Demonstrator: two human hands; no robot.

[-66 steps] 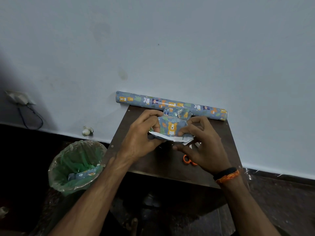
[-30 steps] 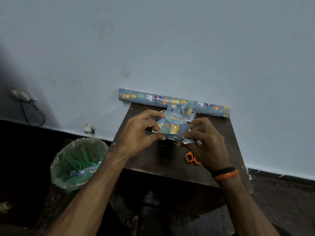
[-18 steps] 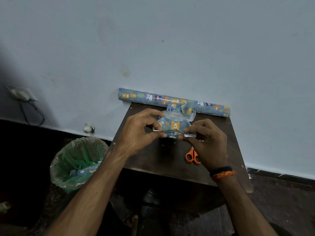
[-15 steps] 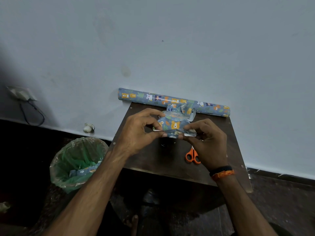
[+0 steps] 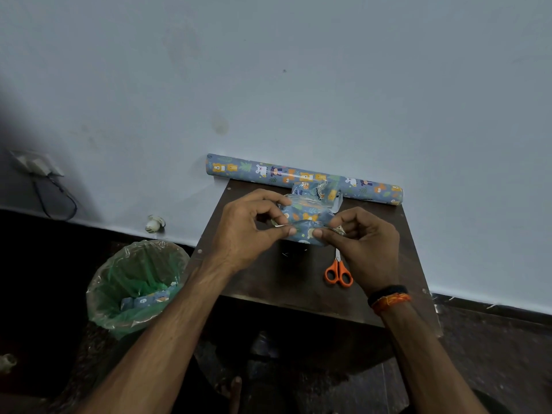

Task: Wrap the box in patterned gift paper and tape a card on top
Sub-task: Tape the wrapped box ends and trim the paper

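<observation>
The left hand [image 5: 245, 231] is curled around the left end of the wrapped box [image 5: 304, 218], with thumb and forefinger pinched on a folded edge of the patterned paper along the near side. The right hand [image 5: 363, 243] is closed in the same way on the right end, its thumb and forefinger pinching the paper flap at the near right corner. The two thumb tips are nearly met along the near edge of the box. The box is held over the middle of the dark table [image 5: 283, 282], toward its far half; whether its underside rests on the top cannot be told.

Just behind the box, a smaller bundle of the same paper [image 5: 316, 189] is seen, between the box and the roll of gift paper [image 5: 263, 171], which is laid along the table's far edge against the wall, its left end jutting past the table's left edge. Orange-handled scissors [image 5: 338, 271] are laid on the table just to the near right of the box, partly under the right hand. Bare tabletop is left open at the near edge and along the left side. Beside the table's left edge, on the floor, a lined bin [image 5: 104, 297] is stood holding paper scraps.
</observation>
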